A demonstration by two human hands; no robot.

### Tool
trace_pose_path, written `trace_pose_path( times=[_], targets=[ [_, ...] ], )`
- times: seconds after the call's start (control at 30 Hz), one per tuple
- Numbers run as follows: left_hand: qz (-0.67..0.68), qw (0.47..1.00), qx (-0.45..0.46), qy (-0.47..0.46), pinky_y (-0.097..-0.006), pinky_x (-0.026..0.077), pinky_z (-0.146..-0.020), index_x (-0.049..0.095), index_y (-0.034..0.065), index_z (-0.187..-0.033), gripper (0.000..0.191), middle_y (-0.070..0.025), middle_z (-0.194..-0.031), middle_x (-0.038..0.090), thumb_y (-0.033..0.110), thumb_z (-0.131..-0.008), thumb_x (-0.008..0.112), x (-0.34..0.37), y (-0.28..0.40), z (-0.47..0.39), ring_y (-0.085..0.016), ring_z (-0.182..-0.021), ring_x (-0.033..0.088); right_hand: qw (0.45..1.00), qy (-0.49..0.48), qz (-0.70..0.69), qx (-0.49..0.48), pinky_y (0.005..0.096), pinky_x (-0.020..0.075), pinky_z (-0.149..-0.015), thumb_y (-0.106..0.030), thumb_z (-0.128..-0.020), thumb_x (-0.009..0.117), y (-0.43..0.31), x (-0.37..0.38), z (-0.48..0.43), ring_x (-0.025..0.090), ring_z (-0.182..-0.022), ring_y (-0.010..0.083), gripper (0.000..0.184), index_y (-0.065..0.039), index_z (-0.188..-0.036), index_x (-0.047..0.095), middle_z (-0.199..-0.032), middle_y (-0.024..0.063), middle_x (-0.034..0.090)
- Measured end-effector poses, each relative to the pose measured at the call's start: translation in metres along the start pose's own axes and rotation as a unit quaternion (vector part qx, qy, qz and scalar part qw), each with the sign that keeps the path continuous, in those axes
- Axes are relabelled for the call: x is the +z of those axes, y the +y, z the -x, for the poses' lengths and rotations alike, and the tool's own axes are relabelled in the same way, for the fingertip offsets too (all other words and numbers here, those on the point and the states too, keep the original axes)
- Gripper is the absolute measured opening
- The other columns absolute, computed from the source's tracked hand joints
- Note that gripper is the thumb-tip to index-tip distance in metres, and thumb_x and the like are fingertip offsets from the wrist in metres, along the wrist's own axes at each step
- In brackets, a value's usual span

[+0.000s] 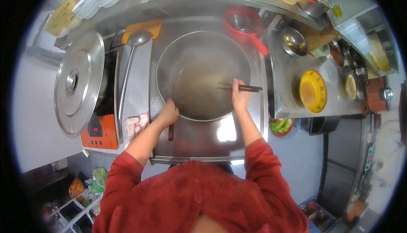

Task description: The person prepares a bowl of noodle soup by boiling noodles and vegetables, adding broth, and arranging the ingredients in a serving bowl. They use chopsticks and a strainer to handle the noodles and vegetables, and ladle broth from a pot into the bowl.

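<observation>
A large round metal pot [203, 75] full of steaming, cloudy liquid is set into the steel counter before me. At its lower left rim, my left hand [169, 114] is closed on the handle [171, 133] of a utensil whose other end reaches into the pot; steam blurs that end. My right hand [241, 95], over the right side of the pot, holds a pair of dark chopsticks [250, 88]. Their far ends point left above or into the liquid; I cannot tell which.
Left are a metal lid [72, 82], a long-handled ladle [127, 74], an orange induction cooker [103, 131] and a cloth [136, 125]. A red strainer [241, 23] lies behind the pot. A yellow bowl [313, 91] and a bowl of lettuce [281, 127] are at the right.
</observation>
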State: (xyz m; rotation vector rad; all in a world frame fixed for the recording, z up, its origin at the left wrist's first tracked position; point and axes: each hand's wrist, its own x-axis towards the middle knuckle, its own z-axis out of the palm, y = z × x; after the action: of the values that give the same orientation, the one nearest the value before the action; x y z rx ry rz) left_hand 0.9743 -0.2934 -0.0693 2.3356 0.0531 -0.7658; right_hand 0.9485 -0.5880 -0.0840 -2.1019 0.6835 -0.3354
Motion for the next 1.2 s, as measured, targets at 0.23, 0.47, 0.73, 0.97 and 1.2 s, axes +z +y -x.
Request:
trace_pose_path(
  times=[0.23,0.47,0.73,0.97,1.2],
  targets=[
    [0.306,0.939,-0.156,-0.026,-0.0251,0.034,-0.043,0.041,0.0113,-0.124,0.037,-0.0017,-0.071,0.041,0.005,-0.087,0.044,-0.019,0.017,0.049,-0.011,-0.051,0.039,0.978,0.067,-0.197,0.018,0.0294,0.0518,-0.051,-0.022,-0.097,0.052,0.004,-0.047,-0.01,0.063,-0.06,0.0172,0.029,0.003,-0.09,0.065,-0.078,0.0105,0.066],
    [0.365,0.918,-0.106,-0.112,-0.0285,0.036,-0.044,0.037,0.0065,-0.121,0.031,-0.0065,-0.076,0.048,0.009,-0.09,0.042,0.005,0.05,0.038,-0.015,-0.054,0.047,0.936,-0.009,-0.345,0.072,0.0259,0.0508,-0.055,-0.026,-0.095,0.058,-0.006,-0.028,-0.002,0.063,-0.065,0.0138,0.029,0.002,-0.092,0.063,-0.081,0.0076,0.066],
    [0.27,0.958,-0.043,-0.091,-0.0364,0.048,-0.051,0.034,0.0078,-0.133,0.046,-0.0129,-0.092,0.054,0.003,-0.088,0.045,0.024,0.024,0.03,-0.022,-0.062,0.056,0.99,-0.029,-0.112,-0.08,0.028,0.0502,-0.064,-0.026,-0.094,0.057,-0.027,-0.038,-0.001,0.061,-0.079,0.0126,0.025,-0.003,-0.089,0.064,-0.086,0.0046,0.066],
    [-0.297,0.932,0.179,0.109,-0.0415,0.055,-0.073,0.028,-0.001,-0.139,0.064,-0.0312,-0.112,0.055,0.005,-0.083,0.057,0.009,0.051,-0.041,-0.04,-0.09,0.066,0.959,-0.09,-0.016,-0.267,0.0315,0.0494,-0.073,-0.022,-0.094,0.055,-0.024,-0.06,-0.083,0.062,-0.081,0.0172,0.023,-0.001,-0.093,0.064,-0.086,0.0065,0.064],
    [-0.41,0.889,0.203,-0.016,-0.0421,0.055,-0.076,0.021,-0.0034,-0.141,0.071,-0.0285,-0.115,0.055,0.003,-0.081,0.059,0.003,0.044,-0.029,-0.04,-0.094,0.064,0.936,-0.208,-0.074,-0.275,0.0355,0.0514,-0.072,-0.016,-0.086,0.066,0.013,-0.025,-0.058,0.065,-0.086,0.0299,0.011,-0.006,-0.088,0.072,-0.094,0.0124,0.068]
  ],
)
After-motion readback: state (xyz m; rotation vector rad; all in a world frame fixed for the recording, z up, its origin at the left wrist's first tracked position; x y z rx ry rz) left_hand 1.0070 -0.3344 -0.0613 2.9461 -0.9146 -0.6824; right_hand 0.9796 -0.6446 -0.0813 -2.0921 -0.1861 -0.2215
